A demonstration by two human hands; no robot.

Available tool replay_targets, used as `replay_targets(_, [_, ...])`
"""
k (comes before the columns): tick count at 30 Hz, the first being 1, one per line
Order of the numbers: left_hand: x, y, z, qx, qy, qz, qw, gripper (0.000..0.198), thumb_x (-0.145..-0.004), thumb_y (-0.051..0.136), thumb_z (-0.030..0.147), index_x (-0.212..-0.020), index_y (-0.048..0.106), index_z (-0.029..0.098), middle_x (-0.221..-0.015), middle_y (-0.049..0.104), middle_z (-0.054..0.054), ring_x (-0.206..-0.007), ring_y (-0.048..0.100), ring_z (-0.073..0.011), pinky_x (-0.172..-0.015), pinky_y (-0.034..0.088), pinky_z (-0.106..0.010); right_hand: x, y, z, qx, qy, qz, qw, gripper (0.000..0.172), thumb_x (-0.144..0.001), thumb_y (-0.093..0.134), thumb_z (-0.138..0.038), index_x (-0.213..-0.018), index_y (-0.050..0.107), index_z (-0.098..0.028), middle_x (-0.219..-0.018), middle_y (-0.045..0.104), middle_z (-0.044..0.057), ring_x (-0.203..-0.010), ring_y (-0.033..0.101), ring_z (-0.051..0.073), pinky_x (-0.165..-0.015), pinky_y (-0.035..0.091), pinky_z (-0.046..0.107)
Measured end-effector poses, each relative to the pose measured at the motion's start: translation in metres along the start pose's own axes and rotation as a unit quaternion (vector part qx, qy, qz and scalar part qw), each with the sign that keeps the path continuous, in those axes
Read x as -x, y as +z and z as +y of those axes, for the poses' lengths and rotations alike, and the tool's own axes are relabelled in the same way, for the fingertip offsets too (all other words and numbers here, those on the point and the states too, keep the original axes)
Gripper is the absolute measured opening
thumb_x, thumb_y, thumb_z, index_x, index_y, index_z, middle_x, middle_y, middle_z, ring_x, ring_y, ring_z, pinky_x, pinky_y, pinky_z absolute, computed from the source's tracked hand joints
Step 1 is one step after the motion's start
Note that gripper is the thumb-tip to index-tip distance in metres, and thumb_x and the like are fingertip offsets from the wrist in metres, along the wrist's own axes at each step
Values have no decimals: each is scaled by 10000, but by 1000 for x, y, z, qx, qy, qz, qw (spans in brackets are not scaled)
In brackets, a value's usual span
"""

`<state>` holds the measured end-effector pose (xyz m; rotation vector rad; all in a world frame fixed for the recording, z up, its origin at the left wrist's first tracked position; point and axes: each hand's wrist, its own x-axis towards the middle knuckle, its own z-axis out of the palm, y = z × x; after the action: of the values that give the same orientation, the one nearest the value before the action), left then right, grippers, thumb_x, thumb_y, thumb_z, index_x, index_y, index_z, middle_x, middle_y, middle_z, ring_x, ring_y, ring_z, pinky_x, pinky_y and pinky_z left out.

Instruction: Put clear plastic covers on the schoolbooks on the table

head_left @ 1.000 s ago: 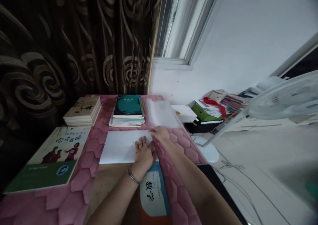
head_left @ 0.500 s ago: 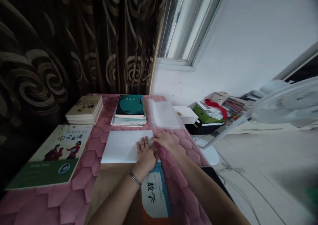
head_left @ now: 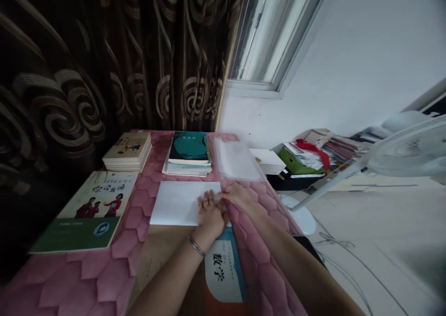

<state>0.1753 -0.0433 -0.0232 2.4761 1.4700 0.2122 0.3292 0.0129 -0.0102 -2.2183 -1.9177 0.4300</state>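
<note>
The left hand (head_left: 212,216) rests spread fingers on the white sheet (head_left: 177,202); the right hand (head_left: 237,196) touches its right edge, whether pinching cannot be told. A narrow strip of pink table (head_left: 114,274) separates sheet from book stack (head_left: 189,149); wider room lies toward the table's right edge.

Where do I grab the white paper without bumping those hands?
Try pinching the white paper by its left edge, coming from the left. That edge is uncovered; the left hand lies on the right part, and the right hand is at the right edge. It looks flat, so a fingertip may need to lift it.
</note>
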Motion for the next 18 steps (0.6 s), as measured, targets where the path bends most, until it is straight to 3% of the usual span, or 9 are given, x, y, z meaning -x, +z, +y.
replay_targets(3, [0, 0, 0, -6, -3, -1, 1000, 558, -926, 422, 431, -1453, 434, 248, -1598, 239, -132, -1464, 184, -366, -1164, 123, -584, 2, 0, -1, 5, 18, 12, 1000, 338, -814, 681, -474, -779, 749, -145, -835, 725, 138, -832, 673, 258, -723, 477, 330])
replay_targets(10, [-1, 4, -1, 7, -11, 12, 1000, 553, -912, 441, 452, -1437, 458, 278, -1595, 261, -106, -1469, 178, -355, -1165, 129, -579, -27, 3, -19, 4, 87, 61, 994, 450, -909, 542, -493, -985, 730, -91, -1020, 708, 238, -943, 670, 303, -746, 467, 340])
replay_targets(18, [-3, -7, -2, -11, 11, -2, 1000, 493, -963, 332, 317, -1424, 478, 221, -1571, 311, -130, -1450, 249, -331, -1150, 193, -553, 2, 7, -10, -32, 48, 62, 996, 220, -821, 674, -405, -806, 715, -189, -921, 739, 59, -906, 673, 203, -756, 454, 249])
